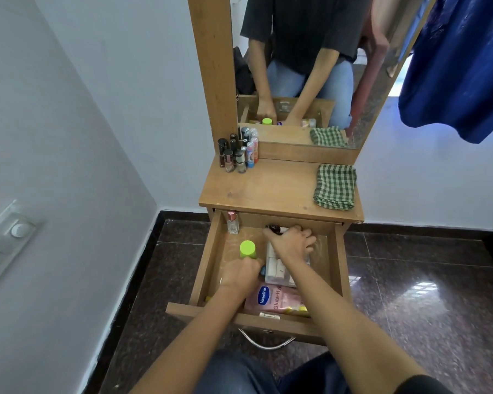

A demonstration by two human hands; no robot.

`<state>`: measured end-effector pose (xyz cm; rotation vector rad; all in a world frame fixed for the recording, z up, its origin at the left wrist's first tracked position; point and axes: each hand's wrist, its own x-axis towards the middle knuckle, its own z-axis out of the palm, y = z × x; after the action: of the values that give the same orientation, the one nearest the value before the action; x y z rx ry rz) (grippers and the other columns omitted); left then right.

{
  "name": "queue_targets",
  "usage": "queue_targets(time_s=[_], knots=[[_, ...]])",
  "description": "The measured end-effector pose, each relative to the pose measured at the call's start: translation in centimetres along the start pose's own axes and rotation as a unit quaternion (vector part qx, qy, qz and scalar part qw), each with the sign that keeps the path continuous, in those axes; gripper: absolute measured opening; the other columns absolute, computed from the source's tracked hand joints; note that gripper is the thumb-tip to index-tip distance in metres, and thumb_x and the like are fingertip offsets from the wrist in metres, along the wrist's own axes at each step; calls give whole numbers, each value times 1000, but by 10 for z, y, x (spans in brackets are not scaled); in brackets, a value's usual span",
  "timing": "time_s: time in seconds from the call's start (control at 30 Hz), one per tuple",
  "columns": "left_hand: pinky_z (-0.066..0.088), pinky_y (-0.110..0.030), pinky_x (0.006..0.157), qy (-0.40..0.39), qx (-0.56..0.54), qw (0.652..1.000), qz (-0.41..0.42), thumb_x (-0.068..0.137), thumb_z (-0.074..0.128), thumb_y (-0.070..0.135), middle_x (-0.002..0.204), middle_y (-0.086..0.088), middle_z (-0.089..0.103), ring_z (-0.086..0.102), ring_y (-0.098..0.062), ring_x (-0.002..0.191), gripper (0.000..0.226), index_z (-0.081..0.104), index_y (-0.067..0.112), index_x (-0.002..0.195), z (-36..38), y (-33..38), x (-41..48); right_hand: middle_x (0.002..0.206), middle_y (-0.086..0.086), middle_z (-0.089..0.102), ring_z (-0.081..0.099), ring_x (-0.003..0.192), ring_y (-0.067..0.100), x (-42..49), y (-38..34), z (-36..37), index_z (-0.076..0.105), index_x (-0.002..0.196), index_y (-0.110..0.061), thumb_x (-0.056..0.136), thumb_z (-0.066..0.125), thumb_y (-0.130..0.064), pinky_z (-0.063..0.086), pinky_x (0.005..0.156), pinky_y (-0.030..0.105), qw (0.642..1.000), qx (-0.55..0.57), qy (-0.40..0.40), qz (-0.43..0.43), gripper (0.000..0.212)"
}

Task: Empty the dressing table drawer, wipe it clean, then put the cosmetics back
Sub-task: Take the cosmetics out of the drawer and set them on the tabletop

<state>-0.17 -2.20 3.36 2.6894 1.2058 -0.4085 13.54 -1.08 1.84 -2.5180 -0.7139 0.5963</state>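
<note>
The wooden drawer (208,260) of the dressing table is pulled open. Both my hands are inside it. My left hand (239,273) grips a bottle with a lime-green cap (247,248) near the drawer's left side. My right hand (292,243) curls round a small dark-capped item (274,228) at the back of the drawer. A clear perfume bottle with a pink cap (232,223) stands in the back left corner. A pink Vaseline lotion bottle (276,300) lies at the front, and a clear box of white pieces (276,268) sits under my right forearm.
On the table top (268,186), a cluster of nail polish bottles and small tubes (238,155) stands at the back left, and a folded green checked cloth (335,186) lies at the right. A mirror rises behind. Blue fabric (461,61) hangs at the upper right. Dark tiled floor surrounds the table.
</note>
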Motion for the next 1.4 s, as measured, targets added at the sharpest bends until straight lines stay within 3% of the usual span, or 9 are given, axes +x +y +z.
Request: queue_targets(time_s=[0.17, 0.27, 0.33, 0.43, 0.7, 0.9, 1.0, 1.27, 1.4], knots=[[52, -34, 70, 0, 56, 998, 6, 96, 45, 11, 101, -7, 68, 67, -27, 91, 19, 60, 15, 108, -4, 4, 0, 120, 16, 49, 42, 117, 31, -5, 19, -16, 48, 118, -2, 49, 68, -61, 38, 95, 38, 982, 158, -46, -90, 93], [53, -34, 72, -1, 69, 998, 13, 96, 47, 14, 99, -7, 68, 68, -27, 91, 18, 63, 14, 105, -7, 6, -3, 100, 2, 56, 59, 96, 18, -8, 27, -29, 42, 113, -8, 64, 81, -28, 51, 68, 20, 950, 288, -85, -88, 66], [53, -33, 72, 3, 66, 998, 7, 95, 50, 21, 96, -6, 68, 68, -25, 88, 16, 64, 15, 102, -9, 6, -7, 98, -1, 55, 59, 87, 11, -12, 29, -36, 35, 119, -15, 74, 77, -10, 54, 55, 22, 916, 369, -145, -64, 62], [51, -28, 67, 15, 66, 998, -8, 91, 56, 31, 92, -3, 67, 67, -21, 83, 17, 65, 17, 97, -13, 5, -14, 103, 4, 56, 64, 87, 22, -13, 32, -39, 28, 124, -21, 79, 71, 2, 57, 72, 43, 857, 465, -221, -4, 66], [52, -27, 68, 25, -7, 996, -84, 84, 64, 49, 93, 1, 66, 66, -16, 82, 30, 66, 23, 98, -26, -4, -33, 85, 16, 63, 63, 71, 22, -20, 34, -45, 28, 119, -18, 84, 57, 15, 58, 58, 26, 738, 600, -293, 100, 56], [55, -29, 72, 33, -146, 979, -139, 81, 66, 50, 82, 4, 63, 63, -13, 78, 28, 62, 23, 79, -39, -15, -54, 95, 14, 64, 64, 76, 21, -29, 36, -45, 32, 122, -17, 89, 56, 7, 58, 63, 27, 768, 560, -301, 78, 47], [53, -28, 71, 27, -347, 928, -129, 81, 68, 40, 78, 9, 65, 61, -7, 75, 17, 67, 25, 76, -43, -29, -62, 103, 18, 65, 63, 72, 20, -32, 39, -45, 37, 124, -12, 89, 60, 2, 55, 62, 26, 785, 538, -304, 42, 44], [37, -24, 60, 53, -728, 667, -149, 93, 49, 21, 66, 1, 53, 45, -9, 60, 19, 58, 11, 79, -68, -44, -68, 98, 5, 65, 63, 88, 15, -42, 20, -61, 60, 108, -11, 89, 62, -4, 52, 71, 21, 845, 425, -273, -177, 20], [39, -24, 66, 118, -751, 638, -121, 96, 51, 20, 78, -1, 61, 51, -8, 67, 17, 66, 12, 99, -74, -46, -49, 91, -5, 67, 61, 88, 10, -40, -7, -69, 65, 100, -16, 86, 67, -8, 49, 81, 25, 851, 413, -188, -265, 16]])
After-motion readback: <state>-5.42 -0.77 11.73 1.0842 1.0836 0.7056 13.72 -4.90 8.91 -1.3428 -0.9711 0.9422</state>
